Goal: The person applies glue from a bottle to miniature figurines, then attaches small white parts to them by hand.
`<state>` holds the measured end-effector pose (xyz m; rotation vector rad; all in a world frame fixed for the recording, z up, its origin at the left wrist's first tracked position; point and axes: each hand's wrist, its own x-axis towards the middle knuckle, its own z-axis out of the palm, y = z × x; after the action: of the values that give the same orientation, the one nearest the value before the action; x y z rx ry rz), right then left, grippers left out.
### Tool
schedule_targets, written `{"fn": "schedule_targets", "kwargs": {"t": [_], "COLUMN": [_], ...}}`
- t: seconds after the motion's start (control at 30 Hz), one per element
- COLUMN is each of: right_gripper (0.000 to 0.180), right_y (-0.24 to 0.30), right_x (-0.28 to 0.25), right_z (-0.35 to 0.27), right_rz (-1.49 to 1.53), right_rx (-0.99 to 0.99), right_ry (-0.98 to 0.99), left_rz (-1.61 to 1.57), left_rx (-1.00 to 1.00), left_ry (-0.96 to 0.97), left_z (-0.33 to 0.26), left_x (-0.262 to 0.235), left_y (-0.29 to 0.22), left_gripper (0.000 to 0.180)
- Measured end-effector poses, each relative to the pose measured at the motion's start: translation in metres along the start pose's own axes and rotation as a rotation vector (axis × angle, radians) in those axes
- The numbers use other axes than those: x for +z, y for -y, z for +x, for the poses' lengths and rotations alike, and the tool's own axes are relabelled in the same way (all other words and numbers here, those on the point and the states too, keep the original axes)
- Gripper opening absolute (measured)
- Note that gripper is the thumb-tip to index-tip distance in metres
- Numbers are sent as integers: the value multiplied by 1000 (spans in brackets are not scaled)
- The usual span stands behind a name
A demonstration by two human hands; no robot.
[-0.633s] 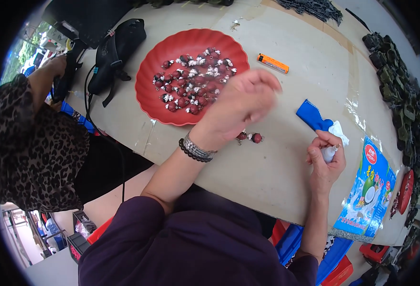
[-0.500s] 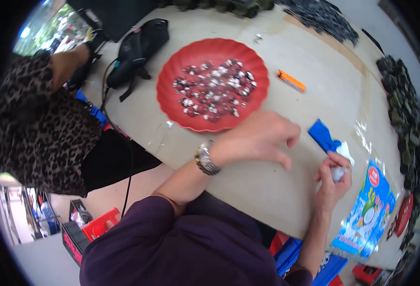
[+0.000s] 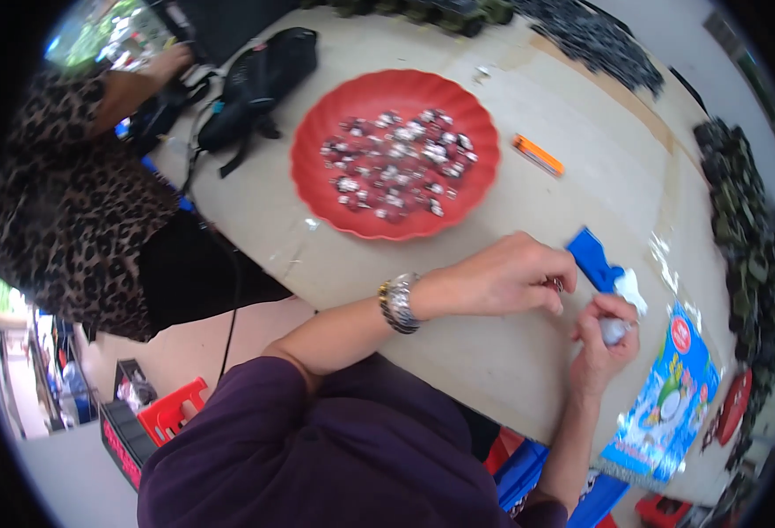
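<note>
My left hand (image 3: 515, 277), with a metal band and beads at the wrist, pinches a small dark red piece (image 3: 555, 284) over the table. Close beside it on the right, my right hand (image 3: 603, 343) is closed around a small whitish, rounded object (image 3: 614, 331); its kind is unclear. Beyond both hands lies a red plate with a scalloped rim (image 3: 317, 198). Many small dark red pieces with silvery-white parts (image 3: 396, 158) are spread over its middle. Just past my right hand rest a blue strip (image 3: 590, 257) and a crumpled white scrap (image 3: 629, 289).
An orange utility knife (image 3: 538, 156) lies right of the plate. A blue printed bag (image 3: 665, 400) is at the near right. Dark green parts (image 3: 739, 238) pile along the right edge. A black pouch (image 3: 260, 84) lies at the far left, near a person in a leopard-print top (image 3: 80, 211).
My left hand has moved right, away from the plate's near rim and toward my right hand. The small red piece now shows between its fingers. My right hand has shifted slightly nearer.
</note>
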<state>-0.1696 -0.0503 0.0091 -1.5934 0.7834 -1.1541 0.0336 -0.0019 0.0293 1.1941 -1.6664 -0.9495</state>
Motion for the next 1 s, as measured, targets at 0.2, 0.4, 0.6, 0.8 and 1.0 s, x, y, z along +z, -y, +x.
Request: {"fn": "schedule_targets", "kwargs": {"t": [0.2,0.4,0.6,0.8,1.0], "right_gripper": [34,27,22,22,19], "right_y": [3,3,4,5,6], "right_x": [6,1,-1,-1,-3], "right_z": [6,4,3,5,6], "right_rz": [-67,-53,-40,-83,-155], "right_rx": [-182,-120,-60,-162,-242], "right_ry": [122,88,58,86,38], "left_rz": [-964,-1267,-1309,-1246,-1149], "left_rx": [-353,-367,-351,-307,-291], "left_ry": [-14,-74,-72,-92,-102], "left_z": [0,2,2,-1,0], "left_x": [29,43,42,46,46], "left_y": [10,21,13,18,13], "left_gripper": [21,28,30,27,25]}}
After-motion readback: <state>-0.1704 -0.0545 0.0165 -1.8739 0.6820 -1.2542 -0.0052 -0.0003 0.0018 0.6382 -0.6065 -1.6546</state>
